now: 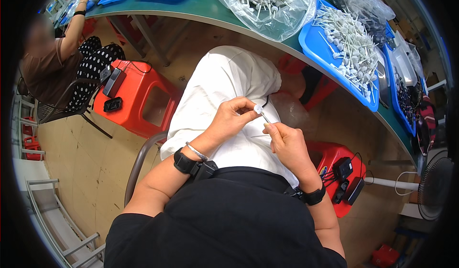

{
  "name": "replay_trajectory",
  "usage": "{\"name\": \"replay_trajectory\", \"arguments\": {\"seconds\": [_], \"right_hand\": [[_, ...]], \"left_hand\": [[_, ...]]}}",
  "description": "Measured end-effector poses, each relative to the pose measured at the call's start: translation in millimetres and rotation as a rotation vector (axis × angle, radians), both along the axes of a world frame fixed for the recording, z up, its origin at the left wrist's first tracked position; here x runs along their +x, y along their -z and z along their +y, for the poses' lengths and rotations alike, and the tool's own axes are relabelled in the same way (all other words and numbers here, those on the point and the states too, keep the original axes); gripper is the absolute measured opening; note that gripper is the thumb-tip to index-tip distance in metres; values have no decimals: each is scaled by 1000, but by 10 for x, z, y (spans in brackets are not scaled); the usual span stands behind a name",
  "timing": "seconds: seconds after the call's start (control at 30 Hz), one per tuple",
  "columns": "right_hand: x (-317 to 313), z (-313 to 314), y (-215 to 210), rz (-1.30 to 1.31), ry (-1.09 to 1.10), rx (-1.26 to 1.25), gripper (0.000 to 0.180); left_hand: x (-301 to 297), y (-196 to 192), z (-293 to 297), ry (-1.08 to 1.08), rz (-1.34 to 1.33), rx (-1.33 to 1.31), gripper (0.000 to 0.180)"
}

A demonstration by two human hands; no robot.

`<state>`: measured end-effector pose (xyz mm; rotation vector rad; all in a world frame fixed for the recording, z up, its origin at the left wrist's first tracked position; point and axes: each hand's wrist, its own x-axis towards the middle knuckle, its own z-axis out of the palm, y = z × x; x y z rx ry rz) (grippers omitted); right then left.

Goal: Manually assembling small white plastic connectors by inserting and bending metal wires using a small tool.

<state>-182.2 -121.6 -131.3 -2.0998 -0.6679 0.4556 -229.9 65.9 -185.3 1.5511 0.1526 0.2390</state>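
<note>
Above my lap, my left hand (pixel 234 117) pinches the round head of a small white-headed piece (pixel 258 109) between thumb and fingertips. My right hand (pixel 288 143) is closed on a thin metallic rod (pixel 266 118) that runs up to that head. Whether the rod is part of the piece or a separate slim tool, I cannot tell. Similar white-headed pieces with thin pale stems (pixel 351 45) lie heaped in a blue tray (pixel 313 48) at the right of the table. More of them fill a clear plastic bag (pixel 275 29) ahead of me.
The green table (pixel 201 7) curves across the far side. Red stools (pixel 136 98) stand on both sides, bearing black devices and cables. A co-worker (pixel 45 67) sits at the left. A fan (pixel 435 184) stands at the right, near a blue tray (pixel 396 96) of dark items.
</note>
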Motion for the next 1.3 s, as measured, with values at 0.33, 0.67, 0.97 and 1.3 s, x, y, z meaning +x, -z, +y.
{"name": "replay_trajectory", "arguments": {"seconds": [0.33,0.67,0.97,1.3], "right_hand": [[6,-8,81,-186,-19,-3,32],[12,-10,73,-329,-43,-17,32],[18,-24,49,-388,-62,-44,32],[13,-56,-25,-497,-95,-183,33]], "left_hand": [[-1,-12,-9,-13,-4,37,9],[0,-7,-1,-6,3,31,10],[-2,-12,-14,-10,34,1,9],[0,-15,-14,6,50,33,8]]}}
